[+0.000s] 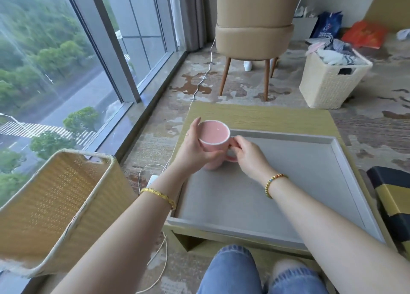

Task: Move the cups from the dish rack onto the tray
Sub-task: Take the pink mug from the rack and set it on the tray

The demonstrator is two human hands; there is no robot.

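steadying the pink cup (pixel 214 136) upright at the far left corner of the grey tray (pixel 346 182), the left hand (pixel 195 147) wraps its side while the right hand (pixel 248 153) pinches the handle, probably to set it down gently; no dish rack shows

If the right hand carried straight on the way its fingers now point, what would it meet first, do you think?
The right hand points up-left and already pinches the handle of the pink cup, so it would press into the cup's side at once.
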